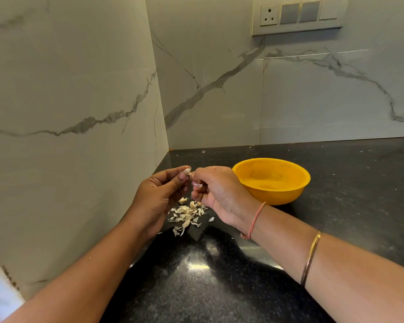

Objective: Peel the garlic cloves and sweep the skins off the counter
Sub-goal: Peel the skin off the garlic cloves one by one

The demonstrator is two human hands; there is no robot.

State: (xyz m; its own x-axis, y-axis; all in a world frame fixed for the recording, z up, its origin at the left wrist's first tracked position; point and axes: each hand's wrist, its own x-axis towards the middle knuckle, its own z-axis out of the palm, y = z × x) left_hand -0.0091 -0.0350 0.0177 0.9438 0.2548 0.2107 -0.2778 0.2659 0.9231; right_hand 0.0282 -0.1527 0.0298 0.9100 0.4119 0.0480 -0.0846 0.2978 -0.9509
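**Mid-peel on one clove, sweep not begun**

The garlic clove [187, 171] is up off the tabletop, held between your two hands over the corner by the wall. Your left hand [158, 198] has its grip closed on it, thumb and forefinger round the clove and the other fingers curled below. Your right hand [218, 190] meets it from the other side, grip closed too, fingertips pinching the clove's end. Whether they have skin or the clove itself is too small to tell.

Straight under the hands a loose pile of skins [187, 215] lies on the dark tabletop [347, 206], with stray flakes beside it. The yellow bowl [279, 194] stands just right of the right hand, near the pile but apart from it. I can't tell what's inside.

My read of the step: you're peeling, and the skins are not yet swept. The next move calls for a steady left hold while the right pulls the skin off and drops it on the pile. The bare clove then likely goes in the bowl. The sweep will want a flat open hand, and mind the specks strewn toward the back wall.
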